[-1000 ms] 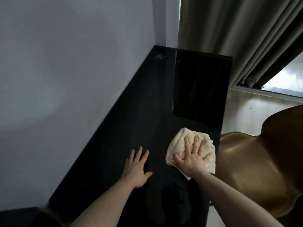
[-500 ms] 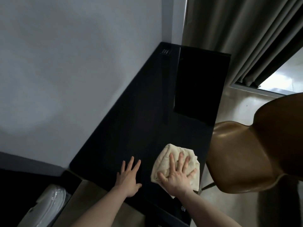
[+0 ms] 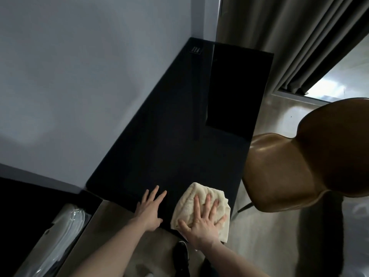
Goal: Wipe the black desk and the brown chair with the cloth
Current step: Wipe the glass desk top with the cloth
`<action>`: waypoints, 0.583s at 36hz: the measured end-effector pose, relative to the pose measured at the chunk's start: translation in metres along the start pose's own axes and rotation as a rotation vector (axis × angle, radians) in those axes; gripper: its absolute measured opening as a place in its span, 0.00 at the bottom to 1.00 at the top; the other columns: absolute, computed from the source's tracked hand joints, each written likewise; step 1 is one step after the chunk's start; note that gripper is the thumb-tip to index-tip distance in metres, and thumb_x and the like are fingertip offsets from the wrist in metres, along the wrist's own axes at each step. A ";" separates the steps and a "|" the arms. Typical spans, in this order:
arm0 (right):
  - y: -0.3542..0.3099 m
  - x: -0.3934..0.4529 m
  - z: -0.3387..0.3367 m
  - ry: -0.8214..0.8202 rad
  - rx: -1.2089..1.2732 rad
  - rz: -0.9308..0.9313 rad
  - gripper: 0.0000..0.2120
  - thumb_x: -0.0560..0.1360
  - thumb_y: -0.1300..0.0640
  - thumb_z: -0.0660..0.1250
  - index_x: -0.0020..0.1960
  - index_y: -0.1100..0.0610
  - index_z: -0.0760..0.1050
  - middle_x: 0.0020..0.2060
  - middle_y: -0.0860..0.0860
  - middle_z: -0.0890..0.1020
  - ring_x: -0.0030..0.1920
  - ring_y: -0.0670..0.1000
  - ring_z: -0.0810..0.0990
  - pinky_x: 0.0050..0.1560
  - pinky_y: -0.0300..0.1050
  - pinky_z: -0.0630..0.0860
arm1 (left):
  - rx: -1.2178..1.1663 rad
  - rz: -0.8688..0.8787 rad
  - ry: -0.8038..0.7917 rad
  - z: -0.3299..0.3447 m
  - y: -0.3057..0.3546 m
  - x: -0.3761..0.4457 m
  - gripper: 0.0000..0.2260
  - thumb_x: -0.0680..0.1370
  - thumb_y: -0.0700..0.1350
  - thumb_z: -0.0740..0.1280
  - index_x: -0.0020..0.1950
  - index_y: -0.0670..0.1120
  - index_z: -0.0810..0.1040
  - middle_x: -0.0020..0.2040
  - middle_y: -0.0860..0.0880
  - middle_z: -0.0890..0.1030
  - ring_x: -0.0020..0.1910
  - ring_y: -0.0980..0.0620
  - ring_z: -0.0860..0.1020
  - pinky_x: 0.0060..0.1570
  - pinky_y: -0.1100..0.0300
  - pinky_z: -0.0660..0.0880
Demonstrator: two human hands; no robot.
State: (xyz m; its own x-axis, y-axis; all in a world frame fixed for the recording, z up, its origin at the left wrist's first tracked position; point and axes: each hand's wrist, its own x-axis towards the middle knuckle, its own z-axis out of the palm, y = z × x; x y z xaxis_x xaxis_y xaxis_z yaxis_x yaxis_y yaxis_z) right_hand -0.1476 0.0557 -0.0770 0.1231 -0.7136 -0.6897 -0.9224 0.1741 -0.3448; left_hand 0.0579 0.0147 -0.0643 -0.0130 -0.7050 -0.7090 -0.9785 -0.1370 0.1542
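Observation:
A long black desk point(image 3: 171, 140) runs along the grey wall toward the curtain. A cream cloth point(image 3: 194, 198) lies bunched on the desk's near right corner. My right hand point(image 3: 201, 222) presses flat on the cloth with fingers spread, at the desk's near edge. Beside it on the left, my left hand point(image 3: 149, 208) rests flat on the bare desk top with fingers apart, holding nothing. The brown chair point(image 3: 295, 168) stands to the right of the desk, its glossy seat and back turned toward me.
A flat black panel point(image 3: 237, 88) lies on the desk's far right part, and a small socket plate point(image 3: 196, 50) sits at the far corner. Grey curtains point(image 3: 289, 37) hang behind. A white plastic-wrapped object point(image 3: 60, 236) lies on the floor at lower left.
The cloth and both hands have slid toward me along the desk, from its middle to the near edge. The view has pulled back, showing the desk's end and the floor.

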 end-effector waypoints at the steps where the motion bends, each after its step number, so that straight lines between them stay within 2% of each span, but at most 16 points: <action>1: -0.003 0.001 0.001 0.001 0.004 0.014 0.48 0.74 0.24 0.48 0.77 0.44 0.22 0.69 0.52 0.15 0.69 0.60 0.13 0.69 0.75 0.27 | 0.006 0.000 0.004 -0.001 -0.002 0.001 0.44 0.78 0.47 0.72 0.82 0.60 0.43 0.82 0.55 0.35 0.81 0.44 0.38 0.78 0.40 0.52; 8: -0.019 0.016 -0.004 -0.018 0.042 0.113 0.50 0.74 0.25 0.50 0.76 0.46 0.21 0.68 0.53 0.14 0.67 0.61 0.12 0.68 0.77 0.28 | 0.023 0.012 0.007 -0.011 -0.011 0.017 0.45 0.77 0.51 0.72 0.82 0.59 0.43 0.82 0.52 0.34 0.81 0.40 0.38 0.78 0.39 0.53; 15: -0.028 0.034 -0.020 -0.008 0.081 0.182 0.51 0.73 0.24 0.50 0.71 0.46 0.16 0.67 0.53 0.13 0.66 0.62 0.11 0.67 0.79 0.29 | 0.015 0.052 0.028 -0.036 -0.004 0.039 0.45 0.77 0.51 0.71 0.82 0.58 0.42 0.82 0.51 0.34 0.81 0.40 0.39 0.78 0.40 0.54; 21: -0.034 0.059 -0.049 -0.015 0.172 0.276 0.52 0.73 0.23 0.50 0.72 0.47 0.17 0.67 0.54 0.13 0.69 0.63 0.14 0.67 0.79 0.29 | 0.028 0.083 0.012 -0.066 0.015 0.065 0.46 0.76 0.49 0.73 0.82 0.58 0.42 0.82 0.51 0.35 0.81 0.42 0.40 0.77 0.42 0.58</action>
State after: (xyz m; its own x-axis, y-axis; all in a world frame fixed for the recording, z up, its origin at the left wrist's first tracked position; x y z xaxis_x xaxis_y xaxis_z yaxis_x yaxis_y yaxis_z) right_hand -0.1265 -0.0256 -0.0751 -0.1167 -0.6134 -0.7811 -0.8465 0.4727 -0.2448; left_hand 0.0565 -0.0795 -0.0625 -0.0916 -0.7216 -0.6862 -0.9795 -0.0589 0.1927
